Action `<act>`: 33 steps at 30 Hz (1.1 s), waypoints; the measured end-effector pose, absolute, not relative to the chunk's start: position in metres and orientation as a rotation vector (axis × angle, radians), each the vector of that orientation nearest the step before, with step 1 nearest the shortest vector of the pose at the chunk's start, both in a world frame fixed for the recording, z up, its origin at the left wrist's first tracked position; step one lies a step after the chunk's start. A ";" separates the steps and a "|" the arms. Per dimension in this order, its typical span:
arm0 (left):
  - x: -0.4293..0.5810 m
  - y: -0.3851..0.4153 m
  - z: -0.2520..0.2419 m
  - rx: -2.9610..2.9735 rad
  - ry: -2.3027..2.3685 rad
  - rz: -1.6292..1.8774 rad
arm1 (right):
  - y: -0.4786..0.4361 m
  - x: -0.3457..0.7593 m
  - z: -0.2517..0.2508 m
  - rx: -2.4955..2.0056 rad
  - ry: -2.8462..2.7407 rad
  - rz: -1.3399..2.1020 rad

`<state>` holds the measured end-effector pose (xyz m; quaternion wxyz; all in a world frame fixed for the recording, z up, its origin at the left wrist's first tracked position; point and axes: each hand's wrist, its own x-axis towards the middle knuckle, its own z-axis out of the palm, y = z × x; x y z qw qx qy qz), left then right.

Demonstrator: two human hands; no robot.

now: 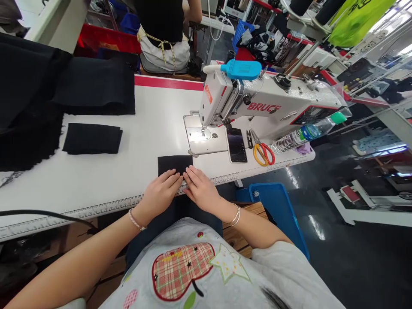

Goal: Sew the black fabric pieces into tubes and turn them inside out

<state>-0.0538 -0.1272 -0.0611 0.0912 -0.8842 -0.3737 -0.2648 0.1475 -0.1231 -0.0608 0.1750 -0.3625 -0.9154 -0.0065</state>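
Observation:
A small square of black fabric (174,165) lies flat on the white sewing table (141,146), just in front of the machine's needle area. My left hand (161,195) and my right hand (199,189) rest side by side, fingertips nearly touching, and hold down the cloth's near edge with flat fingers. The far part of the square shows beyond them. The sewing machine head (257,98), branded BRUCE, stands to the right of it. Further left lie a folded black fabric piece (92,138) and a larger black fabric pile (93,86).
Beside the machine lie a phone (237,145), red-and-yellow scissors (263,150) and a plastic water bottle (305,134). A ruler strip (96,210) runs along the table's near edge. A blue bin (277,210) stands on the floor at right. A co-worker (164,38) sits beyond the table.

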 end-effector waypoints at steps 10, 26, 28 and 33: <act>-0.059 -0.105 -0.026 -2.758 -1.637 -1.078 | -0.094 0.107 -0.010 -1.345 -2.655 0.019; -0.052 -0.108 -0.018 -2.606 -1.850 -0.341 | -0.089 0.097 -0.024 -1.406 -2.658 -0.014; -0.053 -0.110 -0.021 -2.613 -1.835 -0.373 | -0.089 0.096 -0.023 -1.411 -2.679 -0.004; -0.052 -0.113 -0.036 -2.603 -1.836 -0.498 | -0.087 0.100 -0.028 -1.439 -2.680 0.049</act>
